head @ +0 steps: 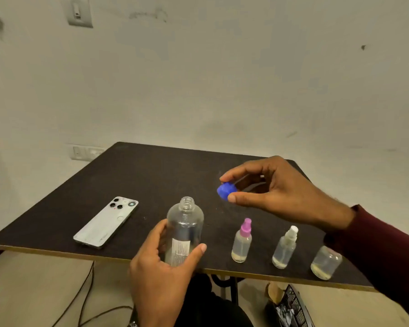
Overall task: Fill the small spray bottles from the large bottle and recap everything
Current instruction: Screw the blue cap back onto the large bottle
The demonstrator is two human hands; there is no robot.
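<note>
Two grips: our left hand wraps the uncapped large bottle on the tabletop; up-right, our right hand pinches its blue cap.

Uncapped large bottle upright, blue cap aloft

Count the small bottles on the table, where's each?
3, in a row along the near edge, right of the large bottle: pink-capped bottle, white-capped bottle, and a third bottle farthest right, its top hidden behind the right sleeve.
</note>
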